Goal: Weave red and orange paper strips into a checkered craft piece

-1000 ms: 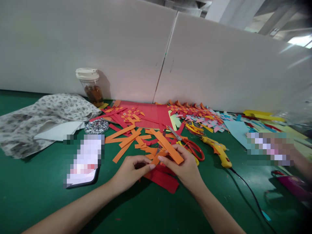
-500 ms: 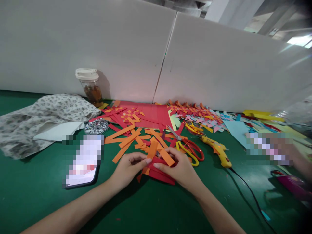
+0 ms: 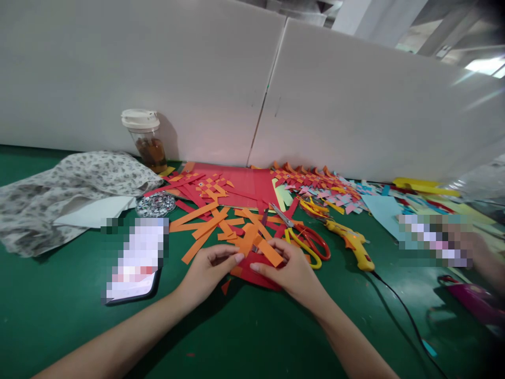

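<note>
Between my two hands is a woven piece of red and orange paper strips. My left hand (image 3: 211,268) is closed, its thumb and fingers pinching an orange paper strip (image 3: 247,239) at the piece's left side. On the other side my right hand (image 3: 290,268) is closed too, thumb pressed on the red paper strips (image 3: 256,273) while another orange strip (image 3: 270,251) sticks out over the fingers. The weave itself is partly covered by my fingers. Loose orange strips (image 3: 201,236) lie scattered just beyond, and scissors (image 3: 302,231) with red and yellow handles rest beside my right hand.
A yellow glue gun (image 3: 353,245) with a black cord lies to the right. Phone (image 3: 136,263), patterned cloth (image 3: 79,179) and lidded cup (image 3: 145,139) stand left. Woven paper pieces (image 3: 315,181) pile along the white partition (image 3: 158,63). Another person's hand (image 3: 473,247) is at far right.
The red strips between my hands have turned and flattened, their lower edge rising slightly. The orange strip by my left thumb has tilted. Both hands have barely moved.
</note>
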A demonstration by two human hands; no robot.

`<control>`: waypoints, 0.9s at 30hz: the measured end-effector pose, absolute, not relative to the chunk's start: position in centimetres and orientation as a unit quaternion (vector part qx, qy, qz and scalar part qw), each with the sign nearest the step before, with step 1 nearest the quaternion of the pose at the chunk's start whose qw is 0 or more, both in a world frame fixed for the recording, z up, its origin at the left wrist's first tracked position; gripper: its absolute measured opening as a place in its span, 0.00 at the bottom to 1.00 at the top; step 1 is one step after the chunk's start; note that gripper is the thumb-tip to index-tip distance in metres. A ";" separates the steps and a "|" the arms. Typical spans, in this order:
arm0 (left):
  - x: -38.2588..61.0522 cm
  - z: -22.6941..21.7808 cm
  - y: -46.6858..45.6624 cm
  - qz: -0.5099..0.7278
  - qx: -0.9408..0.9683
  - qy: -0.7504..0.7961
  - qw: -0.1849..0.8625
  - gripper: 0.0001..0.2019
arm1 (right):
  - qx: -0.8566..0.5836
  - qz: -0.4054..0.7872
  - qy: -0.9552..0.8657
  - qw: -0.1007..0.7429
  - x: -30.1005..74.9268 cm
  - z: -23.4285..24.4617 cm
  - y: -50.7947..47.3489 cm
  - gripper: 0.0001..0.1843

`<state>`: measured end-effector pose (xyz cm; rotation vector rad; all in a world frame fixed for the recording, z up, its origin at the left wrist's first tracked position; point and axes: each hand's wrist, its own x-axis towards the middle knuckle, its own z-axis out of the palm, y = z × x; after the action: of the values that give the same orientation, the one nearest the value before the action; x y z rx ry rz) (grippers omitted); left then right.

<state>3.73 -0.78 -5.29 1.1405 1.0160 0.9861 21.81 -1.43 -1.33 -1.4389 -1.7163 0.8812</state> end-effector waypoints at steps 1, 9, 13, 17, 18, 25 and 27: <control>3.7 -5.4 -0.8 0.434 0.486 0.434 0.622 0.10 | -0.560 0.346 -0.662 0.358 21.9 -1.3 -1.4 0.12; 3.5 -5.5 -0.9 0.478 0.524 0.355 0.608 0.09 | -0.570 0.373 -0.642 0.351 22.1 -1.4 -1.1 0.13; 3.5 -5.7 -1.0 0.490 0.536 0.329 0.604 0.09 | -0.579 0.372 -0.636 0.348 22.1 -1.3 -1.0 0.13; 3.4 -5.6 -0.9 0.481 0.543 0.342 0.597 0.06 | -0.588 0.366 -0.635 0.343 22.1 -1.2 -1.1 0.13; 3.4 -5.6 -0.9 0.465 0.554 0.352 0.594 0.04 | -0.586 0.367 -0.637 0.342 22.2 -1.3 -1.1 0.13; 3.2 -5.6 -1.0 0.393 0.592 0.374 0.596 0.10 | -0.574 0.356 -0.661 0.328 22.3 -1.1 -1.1 0.13; 3.2 -5.7 -0.9 0.387 0.594 0.371 0.600 0.11 | -0.570 0.350 -0.669 0.324 22.3 -1.1 -1.2 0.12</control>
<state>3.20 -0.93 -5.65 1.3783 0.8592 0.8966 22.25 -1.17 -1.09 -1.4942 -1.7558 0.9191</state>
